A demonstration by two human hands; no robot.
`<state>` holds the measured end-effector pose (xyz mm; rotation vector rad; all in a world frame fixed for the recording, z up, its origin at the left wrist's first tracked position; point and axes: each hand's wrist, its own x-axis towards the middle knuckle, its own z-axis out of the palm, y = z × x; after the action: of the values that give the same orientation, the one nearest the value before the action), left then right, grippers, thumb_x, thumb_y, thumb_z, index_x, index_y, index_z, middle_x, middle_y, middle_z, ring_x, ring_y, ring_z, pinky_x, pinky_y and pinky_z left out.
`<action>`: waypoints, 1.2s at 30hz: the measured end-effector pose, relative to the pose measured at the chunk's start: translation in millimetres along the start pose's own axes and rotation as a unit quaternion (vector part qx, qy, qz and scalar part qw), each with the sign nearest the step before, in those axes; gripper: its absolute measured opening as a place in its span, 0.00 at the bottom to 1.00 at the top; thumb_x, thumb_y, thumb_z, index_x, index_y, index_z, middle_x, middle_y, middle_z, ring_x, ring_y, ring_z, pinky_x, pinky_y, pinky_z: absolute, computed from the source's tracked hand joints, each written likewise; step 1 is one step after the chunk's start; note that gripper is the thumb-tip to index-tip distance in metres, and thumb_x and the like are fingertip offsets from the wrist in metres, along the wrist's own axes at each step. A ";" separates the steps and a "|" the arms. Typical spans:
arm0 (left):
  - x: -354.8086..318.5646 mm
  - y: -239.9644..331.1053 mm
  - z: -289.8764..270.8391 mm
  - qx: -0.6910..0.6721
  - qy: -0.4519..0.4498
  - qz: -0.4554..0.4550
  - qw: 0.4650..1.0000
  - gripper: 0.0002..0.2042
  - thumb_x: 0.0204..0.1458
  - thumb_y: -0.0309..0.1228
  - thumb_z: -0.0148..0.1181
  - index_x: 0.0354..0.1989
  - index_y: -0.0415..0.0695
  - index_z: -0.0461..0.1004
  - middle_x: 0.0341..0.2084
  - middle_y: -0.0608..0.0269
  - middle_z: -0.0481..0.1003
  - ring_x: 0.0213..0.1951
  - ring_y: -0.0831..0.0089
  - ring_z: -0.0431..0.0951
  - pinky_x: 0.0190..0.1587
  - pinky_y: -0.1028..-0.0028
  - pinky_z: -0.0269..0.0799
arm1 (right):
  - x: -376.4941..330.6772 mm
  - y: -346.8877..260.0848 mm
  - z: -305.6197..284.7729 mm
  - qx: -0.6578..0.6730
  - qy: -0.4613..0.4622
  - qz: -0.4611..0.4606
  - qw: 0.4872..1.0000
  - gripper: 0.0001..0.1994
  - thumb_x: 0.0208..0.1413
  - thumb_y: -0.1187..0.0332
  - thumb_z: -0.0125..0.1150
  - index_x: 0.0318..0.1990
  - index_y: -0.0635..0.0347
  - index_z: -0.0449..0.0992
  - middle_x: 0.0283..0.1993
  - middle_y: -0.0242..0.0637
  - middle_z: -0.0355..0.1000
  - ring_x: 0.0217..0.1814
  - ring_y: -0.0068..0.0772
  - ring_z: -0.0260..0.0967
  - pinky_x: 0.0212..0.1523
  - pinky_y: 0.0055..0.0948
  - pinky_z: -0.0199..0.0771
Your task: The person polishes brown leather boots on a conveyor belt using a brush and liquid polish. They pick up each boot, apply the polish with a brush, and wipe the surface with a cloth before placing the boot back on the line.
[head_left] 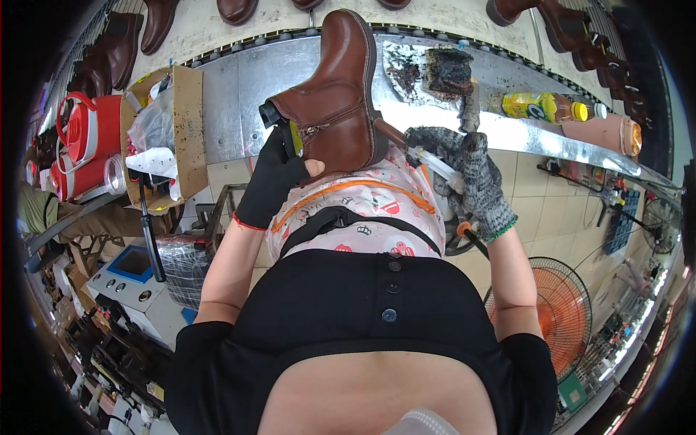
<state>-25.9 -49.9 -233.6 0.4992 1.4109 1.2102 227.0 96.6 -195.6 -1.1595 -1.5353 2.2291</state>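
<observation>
We see a brown ankle boot (339, 101) just above the centre of the frame, its sole turned to the right and its opening to the lower left, over the edge of a metal workbench (239, 94). The left hand (272, 181), in a black glove, grasps the boot from below at its opening, thumb on the leather. The right hand (471, 174), in a grey knitted glove, is clenched around a thin tool handle (435, 165) whose tip meets the boot's heel side. Beyond it, upper right, a blackened brush (448, 71) lies on a stained patch of the bench, with a yellow bottle (544, 107) further right. At upper left stand a cardboard box (185, 130) and a red jug (87, 138). An orange fan (562, 308) sits at lower right. More brown boots (123, 47) line the top edge.
</observation>
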 end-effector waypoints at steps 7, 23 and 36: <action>2.4 -0.4 19.9 -0.089 0.022 0.019 0.996 0.32 0.37 0.26 0.65 0.54 0.38 0.59 0.44 0.59 0.69 0.44 0.71 0.71 0.48 0.75 0.67 | -26.9 -20.4 5.8 -0.244 -0.003 -0.085 0.966 0.19 0.54 0.55 0.50 0.46 0.58 0.74 0.43 0.43 0.74 0.47 0.42 0.71 0.49 0.31 0.68; 9.6 23.5 33.9 -0.277 0.015 -0.045 0.960 0.26 0.46 0.28 0.59 0.54 0.38 0.59 0.46 0.53 0.68 0.44 0.63 0.75 0.41 0.70 0.79 | -59.6 -10.1 13.4 -0.383 0.053 -0.262 0.884 0.23 0.47 0.53 0.53 0.45 0.63 0.73 0.44 0.45 0.72 0.46 0.46 0.71 0.47 0.35 0.69; 15.2 35.4 18.8 -0.366 -0.046 -0.025 0.929 0.26 0.48 0.26 0.54 0.57 0.36 0.55 0.49 0.48 0.68 0.46 0.58 0.74 0.44 0.67 0.77 | -48.4 29.3 5.2 0.177 0.154 -0.133 0.963 0.14 0.56 0.69 0.50 0.49 0.57 0.64 0.42 0.47 0.68 0.26 0.28 0.70 0.22 0.24 0.74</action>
<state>-24.6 -16.6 -206.6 -0.0069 0.7931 1.5362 263.6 53.1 -196.3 -1.0575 -1.0482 1.9317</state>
